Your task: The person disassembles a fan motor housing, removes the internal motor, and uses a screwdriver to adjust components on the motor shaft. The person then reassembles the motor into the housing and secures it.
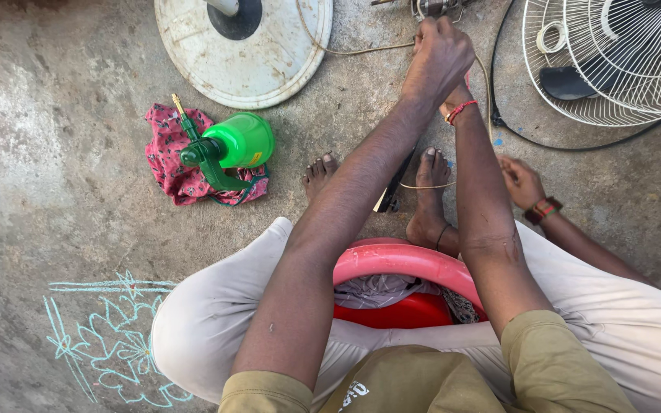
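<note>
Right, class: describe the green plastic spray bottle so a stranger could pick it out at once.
Start at the round white fan base at the top of the concrete floor. Just below it a crumpled red patterned cloth lies, and the green plastic spray bottle rests on it, the only bright green object there.

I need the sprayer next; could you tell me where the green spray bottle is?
The green spray bottle lies on the red patterned cloth, left of the person's feet, below the round white fan base.

Seated on a red stool [399, 264], the person reaches forward: left hand [439, 52] closed over a cord [361, 50] near a small metal part [434, 8], right hand [457, 103] hidden beneath it. Another person's hand [522, 182] is alongside. A green sprayer [231, 145] lies on a cloth [170, 164].
</note>
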